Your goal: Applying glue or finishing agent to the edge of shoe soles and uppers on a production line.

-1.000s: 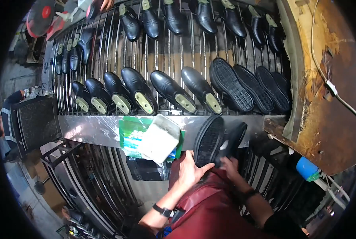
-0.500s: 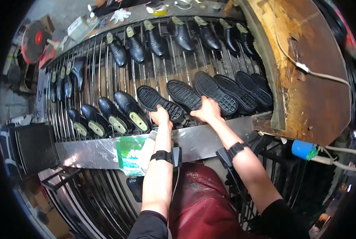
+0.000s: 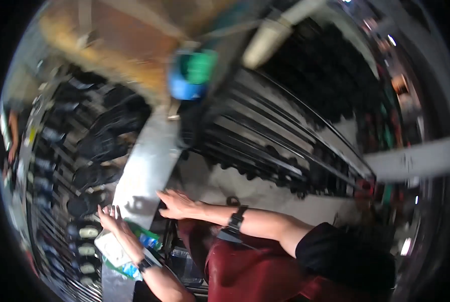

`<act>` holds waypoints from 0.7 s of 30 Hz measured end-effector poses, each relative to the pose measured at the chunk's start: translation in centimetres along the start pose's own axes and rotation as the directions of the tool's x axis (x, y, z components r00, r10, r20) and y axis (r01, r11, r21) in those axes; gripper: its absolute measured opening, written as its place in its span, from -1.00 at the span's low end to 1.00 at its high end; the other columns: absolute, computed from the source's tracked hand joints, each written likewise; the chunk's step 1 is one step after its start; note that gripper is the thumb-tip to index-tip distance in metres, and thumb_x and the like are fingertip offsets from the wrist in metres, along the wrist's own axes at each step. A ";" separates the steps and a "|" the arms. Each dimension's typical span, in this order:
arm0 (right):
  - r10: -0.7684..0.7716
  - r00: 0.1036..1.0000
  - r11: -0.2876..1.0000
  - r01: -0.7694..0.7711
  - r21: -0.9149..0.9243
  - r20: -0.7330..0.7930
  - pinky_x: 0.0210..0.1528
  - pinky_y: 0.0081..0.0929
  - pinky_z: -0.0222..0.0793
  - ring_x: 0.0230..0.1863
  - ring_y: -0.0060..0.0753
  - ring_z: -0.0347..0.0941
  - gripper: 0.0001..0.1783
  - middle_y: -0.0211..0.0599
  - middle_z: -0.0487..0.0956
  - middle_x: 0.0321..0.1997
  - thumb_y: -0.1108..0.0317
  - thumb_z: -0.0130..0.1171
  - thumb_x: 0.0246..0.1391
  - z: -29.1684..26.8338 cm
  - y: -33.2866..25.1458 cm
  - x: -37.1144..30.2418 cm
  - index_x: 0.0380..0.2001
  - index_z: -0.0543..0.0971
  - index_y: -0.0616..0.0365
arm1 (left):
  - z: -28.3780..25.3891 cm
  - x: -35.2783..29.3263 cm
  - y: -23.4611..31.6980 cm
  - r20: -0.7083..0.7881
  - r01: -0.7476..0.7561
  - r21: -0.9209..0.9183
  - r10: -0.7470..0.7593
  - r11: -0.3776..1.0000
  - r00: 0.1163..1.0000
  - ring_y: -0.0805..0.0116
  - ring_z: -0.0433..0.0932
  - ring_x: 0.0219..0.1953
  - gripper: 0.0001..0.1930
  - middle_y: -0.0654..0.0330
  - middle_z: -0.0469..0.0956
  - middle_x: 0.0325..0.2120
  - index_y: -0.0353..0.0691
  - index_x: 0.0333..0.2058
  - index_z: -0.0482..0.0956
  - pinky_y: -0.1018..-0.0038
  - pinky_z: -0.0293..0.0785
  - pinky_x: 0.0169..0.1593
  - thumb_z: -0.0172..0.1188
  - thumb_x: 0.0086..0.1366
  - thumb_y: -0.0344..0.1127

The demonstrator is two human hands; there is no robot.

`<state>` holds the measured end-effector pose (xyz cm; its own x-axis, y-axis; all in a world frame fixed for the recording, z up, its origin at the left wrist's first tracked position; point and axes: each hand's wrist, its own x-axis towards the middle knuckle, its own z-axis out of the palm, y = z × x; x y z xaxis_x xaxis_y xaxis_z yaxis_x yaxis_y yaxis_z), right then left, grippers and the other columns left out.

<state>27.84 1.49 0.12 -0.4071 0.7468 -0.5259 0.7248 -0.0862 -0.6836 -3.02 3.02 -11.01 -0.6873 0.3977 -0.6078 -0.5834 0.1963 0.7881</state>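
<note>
My left hand (image 3: 114, 223) is empty, its fingers spread, over the inner edge of the shiny metal ledge (image 3: 147, 173), close to the shoes on the bar conveyor. My right hand (image 3: 178, 205) reaches across to the ledge's outer edge, fingers stretched apart and holding nothing. Beyond the left hand, dark shoe soles (image 3: 101, 146) face up, smeared by motion. Beside them several black shoes show pale lasts (image 3: 88, 232) in their openings. Under my left wrist lie a white pad (image 3: 110, 250) and a green-and-blue plastic sheet (image 3: 130, 271) on the ledge.
A stained brown panel (image 3: 129, 35) hangs over the conveyor's end, with a blue roll (image 3: 184, 88) holding green material beside it. To the right stands a rack of dark metal bars (image 3: 280, 136). A pale beam (image 3: 411, 161) juts in. Another person's arm (image 3: 13, 136) shows at far left.
The view has swung right, bringing the rack into sight and shifting the conveyor left. Both hands have come off the upturned soles and their fingers have spread.
</note>
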 end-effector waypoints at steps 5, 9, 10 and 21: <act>0.336 0.934 0.928 -0.350 0.130 0.118 0.16 0.01 0.52 0.09 0.11 0.64 -0.36 0.11 0.68 0.08 0.02 0.38 0.03 2.3 26.7 -20.3 0.11 0.65 0.19 | 4.8 -28.2 -15.8 0.687 -0.266 0.424 -0.116 0.866 0.718 0.46 0.51 -0.46 -0.87 0.26 0.52 -0.41 -0.20 -0.23 0.56 0.47 0.50 -0.41 0.21 0.39 -0.28; 0.679 0.727 0.618 -0.494 0.612 -0.100 -0.29 -0.31 0.62 -0.36 -0.23 0.70 -0.58 -0.17 0.72 -0.42 0.06 0.39 0.12 3.1 42.3 -36.5 -0.18 0.74 0.22 | 3.0 -42.4 -30.0 0.675 -0.187 0.733 -0.664 0.654 0.322 0.28 0.72 -0.23 -0.67 0.15 0.68 -0.21 -0.33 0.08 0.60 0.36 0.72 -0.18 0.30 0.46 -0.27; 0.775 0.617 0.306 -0.175 0.936 -0.138 -0.56 -0.46 0.48 -0.55 -0.40 0.61 -0.74 -0.29 0.64 -0.54 0.20 0.28 0.25 3.4 44.5 -40.7 -0.28 0.70 0.22 | 4.4 -46.3 -32.0 0.592 -0.218 0.806 -0.765 0.551 0.255 0.31 0.71 -0.23 -0.65 0.15 0.69 -0.18 -0.34 0.10 0.59 0.42 0.70 -0.17 0.34 0.43 -0.33; 0.537 -0.619 0.793 0.140 0.592 -0.573 -0.04 -0.40 0.45 -0.09 -0.41 0.48 -0.64 -0.20 0.62 -0.19 0.21 0.38 0.28 -11.4 60.5 -63.5 -0.14 0.58 0.34 | 19.0 -75.0 -52.5 0.995 -0.984 0.013 0.103 -0.175 -0.005 -0.41 0.43 0.17 -0.02 -0.37 0.45 0.10 -0.64 0.20 0.29 -0.09 0.40 0.22 0.56 0.06 0.03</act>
<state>103.91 -43.56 -2.11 0.9598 -0.1307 0.2484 0.1888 -0.3543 -0.9159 87.40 -20.09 -4.90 0.3740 0.9097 0.1804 0.7844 -0.4141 0.4618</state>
